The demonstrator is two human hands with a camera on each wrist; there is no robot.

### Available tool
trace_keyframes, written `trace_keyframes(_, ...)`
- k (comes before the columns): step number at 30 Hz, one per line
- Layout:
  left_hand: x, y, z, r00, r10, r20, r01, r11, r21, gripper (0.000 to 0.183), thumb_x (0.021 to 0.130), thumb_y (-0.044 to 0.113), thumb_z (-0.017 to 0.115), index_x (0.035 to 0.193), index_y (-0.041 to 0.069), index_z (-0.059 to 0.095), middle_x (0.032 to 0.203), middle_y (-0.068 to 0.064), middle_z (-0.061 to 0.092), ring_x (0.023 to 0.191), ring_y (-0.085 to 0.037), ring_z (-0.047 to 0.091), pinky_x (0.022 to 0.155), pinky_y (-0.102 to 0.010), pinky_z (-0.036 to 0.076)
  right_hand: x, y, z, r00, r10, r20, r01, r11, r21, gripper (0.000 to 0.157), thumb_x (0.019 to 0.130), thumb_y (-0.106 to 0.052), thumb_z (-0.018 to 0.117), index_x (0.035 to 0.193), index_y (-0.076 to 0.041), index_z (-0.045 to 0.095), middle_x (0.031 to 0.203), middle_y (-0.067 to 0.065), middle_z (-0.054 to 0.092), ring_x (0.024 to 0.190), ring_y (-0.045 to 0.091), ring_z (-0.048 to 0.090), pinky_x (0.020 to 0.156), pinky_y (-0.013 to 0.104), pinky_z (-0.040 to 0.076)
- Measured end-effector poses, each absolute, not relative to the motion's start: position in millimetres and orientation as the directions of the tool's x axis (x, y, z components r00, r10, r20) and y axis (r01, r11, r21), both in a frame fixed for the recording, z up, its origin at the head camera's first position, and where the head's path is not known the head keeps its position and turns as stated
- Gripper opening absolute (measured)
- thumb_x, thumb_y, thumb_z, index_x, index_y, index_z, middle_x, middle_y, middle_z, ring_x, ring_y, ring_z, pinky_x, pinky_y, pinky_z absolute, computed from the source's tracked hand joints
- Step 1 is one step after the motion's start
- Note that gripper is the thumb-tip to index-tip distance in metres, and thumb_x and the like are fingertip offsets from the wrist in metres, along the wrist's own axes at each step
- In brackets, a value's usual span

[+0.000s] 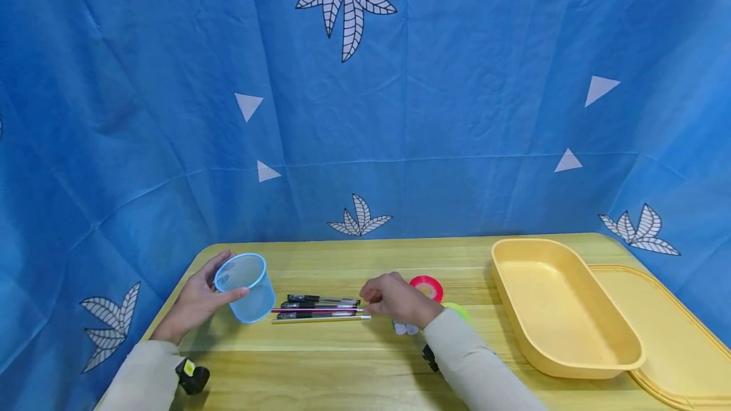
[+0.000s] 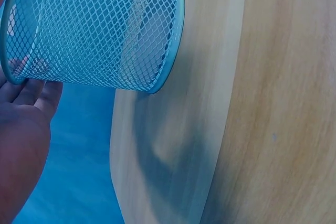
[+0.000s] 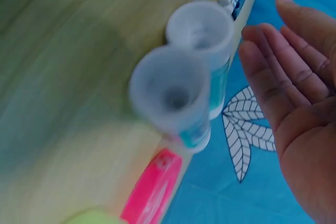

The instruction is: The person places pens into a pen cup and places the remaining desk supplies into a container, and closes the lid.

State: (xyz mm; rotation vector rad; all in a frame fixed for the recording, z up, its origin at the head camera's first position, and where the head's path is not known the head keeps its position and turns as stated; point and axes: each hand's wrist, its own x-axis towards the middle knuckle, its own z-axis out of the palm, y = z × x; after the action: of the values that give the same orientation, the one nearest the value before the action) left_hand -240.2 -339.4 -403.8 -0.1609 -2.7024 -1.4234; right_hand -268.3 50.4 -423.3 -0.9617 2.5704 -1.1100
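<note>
My left hand (image 1: pixel 197 300) grips a light-blue mesh pen cup (image 1: pixel 258 300) near its rim, thumb on one side and fingers on the other. The cup is tilted over the left of the table, its shadow on the wood in the left wrist view. To its right lie several black-and-clear pens (image 1: pixel 320 300), a red pencil (image 1: pixel 320 311) and a yellow pencil (image 1: pixel 320 320). My right hand (image 1: pixel 400 300) is above the table just past their right ends, holding nothing, with fingers loosely bent. Close to it stand two white-topped containers (image 3: pixel 170 87), partly hidden in the head view.
A red tape roll (image 1: pixel 436 287) and a yellow-green round item (image 1: pixel 459 311) lie beyond my right forearm. At the right sits a yellow tray (image 1: pixel 548 303), with a flat yellow lid (image 1: pixel 668 328) beside it. A blue curtain (image 1: pixel 457 113) hangs behind the table.
</note>
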Motion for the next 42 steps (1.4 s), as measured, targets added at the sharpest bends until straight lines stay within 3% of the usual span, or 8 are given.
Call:
trace_keyframes(16,-242,-342,-405,-0.989,0.060,0.134,0.145,0.548,0.824,0.096,0.088,0.018,0.079,0.156,-0.005,0.017,0.155,-0.030,0.029,0.136,-0.047,0.036,0.111,-0.060,0.029,-279,22,-423,-0.788,-0.612,0.064,-0.521,0.608,-0.600,0.017,0.090,0.004,0.069,0.107,0.003,0.073,0.101,0.010,0.072,0.096,0.023,0.067,0.082,0.030,0.057)
trace_keyframes(27,-242,-343,-406,-0.988,0.071,0.139,0.155,0.543,0.826,0.095,0.087,0.017,0.079,0.156,-0.006,0.018,0.154,-0.030,0.030,0.135,-0.047,0.037,0.110,-0.060,0.030,-288,14,-426,-0.788,-0.615,0.039,-0.544,0.664,-0.513,0.013,0.087,0.006,0.071,0.096,-0.003,0.075,0.093,0.007,0.071,0.089,0.018,0.067,0.076,0.026,0.056)
trace_keyframes(34,-241,-341,-406,-0.991,0.054,0.123,0.133,0.538,0.832,0.096,0.087,0.019,0.080,0.156,-0.005,0.018,0.153,-0.030,0.031,0.136,-0.047,0.036,0.112,-0.060,0.028,-290,17,-425,-0.788,-0.615,0.035,-0.526,0.642,-0.557,0.012,0.086,0.006,0.070,0.094,-0.003,0.072,0.089,0.005,0.069,0.085,0.015,0.063,0.074,0.026,0.055)
trace_keyframes(42,-240,-341,-403,-0.991,0.048,0.123,0.129,0.537,0.834,0.095,0.086,0.019,0.080,0.156,-0.005,0.020,0.152,-0.030,0.033,0.134,-0.047,0.038,0.111,-0.061,0.029,-296,25,-415,-0.832,-0.549,0.084,-0.428,0.538,-0.726,0.006,0.090,0.002,0.069,0.095,-0.001,0.071,0.083,-0.002,0.065,0.078,0.013,0.058,0.074,0.031,0.053)
